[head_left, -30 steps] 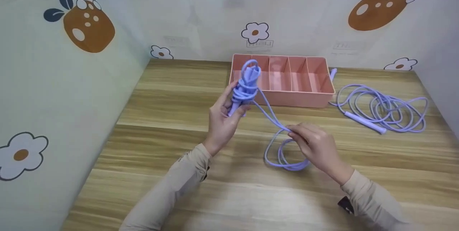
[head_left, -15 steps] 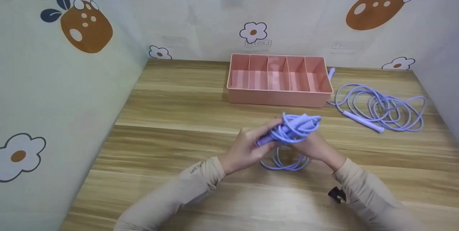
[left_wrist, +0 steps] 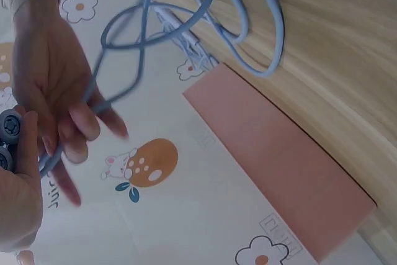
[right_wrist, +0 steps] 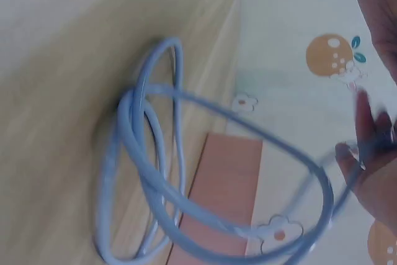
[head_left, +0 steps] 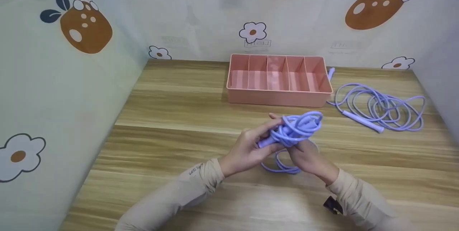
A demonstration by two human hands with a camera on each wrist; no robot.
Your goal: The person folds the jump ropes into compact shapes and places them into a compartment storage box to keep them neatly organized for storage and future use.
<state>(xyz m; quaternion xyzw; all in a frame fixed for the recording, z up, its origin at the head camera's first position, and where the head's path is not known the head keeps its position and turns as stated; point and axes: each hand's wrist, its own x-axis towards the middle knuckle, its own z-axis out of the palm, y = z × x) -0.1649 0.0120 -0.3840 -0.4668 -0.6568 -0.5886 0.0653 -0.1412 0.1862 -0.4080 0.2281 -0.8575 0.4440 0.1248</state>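
Observation:
In the head view my left hand (head_left: 245,152) grips a lavender jump rope (head_left: 296,128) by its bundled handles, with cord wound round them. Just below the bundle, my right hand (head_left: 310,157) has the loose cord in its fingers, which the bundle partly hides. The left wrist view shows the cord running through the right hand (left_wrist: 59,85), some fingers curled and others stretched out. Two round handle ends (left_wrist: 9,126) poke out by the left hand (left_wrist: 18,206). Loops of cord (right_wrist: 167,184) hang down toward the table in the right wrist view.
A pink divided box (head_left: 279,98) stands at the back of the wooden table (head_left: 172,116), its several compartments holding nothing. Right of it lies a second lavender jump rope (head_left: 385,111), loosely coiled, one handle (head_left: 331,74) behind the box's side. Patterned walls enclose the back and sides.
The left hand has brought the bundle down and right from in front of the box, tilting it rightward. The right hand has moved in under the bundle with the cord.

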